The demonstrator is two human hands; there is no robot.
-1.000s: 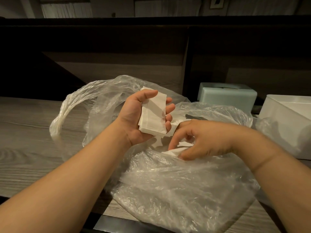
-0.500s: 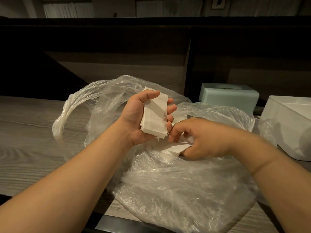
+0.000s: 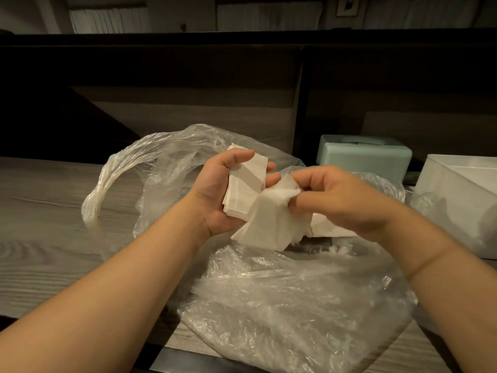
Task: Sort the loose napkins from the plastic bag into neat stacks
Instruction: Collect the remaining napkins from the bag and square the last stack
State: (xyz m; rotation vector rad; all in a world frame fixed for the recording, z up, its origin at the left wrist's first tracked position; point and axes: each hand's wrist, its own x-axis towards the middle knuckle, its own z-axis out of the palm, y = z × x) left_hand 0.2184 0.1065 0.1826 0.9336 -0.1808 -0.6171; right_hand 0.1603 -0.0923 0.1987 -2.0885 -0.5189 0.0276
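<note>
The surface (image 3: 48,211) is grey wood-grain laminate, dimly lit, backed by a dark panelled wall across the upper half of the frame. At right of centre a pale green tissue box (image 3: 363,157) stands against the wall, and a white open container (image 3: 457,200) sits at the right edge.

The plastic bag (image 3: 282,305) lies crumpled across the centre and lower right of the surface. Above it, the left hand (image 3: 215,192) grips a squared stack of napkins (image 3: 246,189) between thumb and fingers. The right hand (image 3: 341,197) pinches a loose bunch of napkins (image 3: 269,227) just beside the stack, overlapping its lower corner. More napkins (image 3: 328,227) remain in the bag below the right hand.

Step in hand: most likely transfer of the lifted bunch to the stack. The next move calls for aligning edges with the stack before the left thumb clamps them.
</note>
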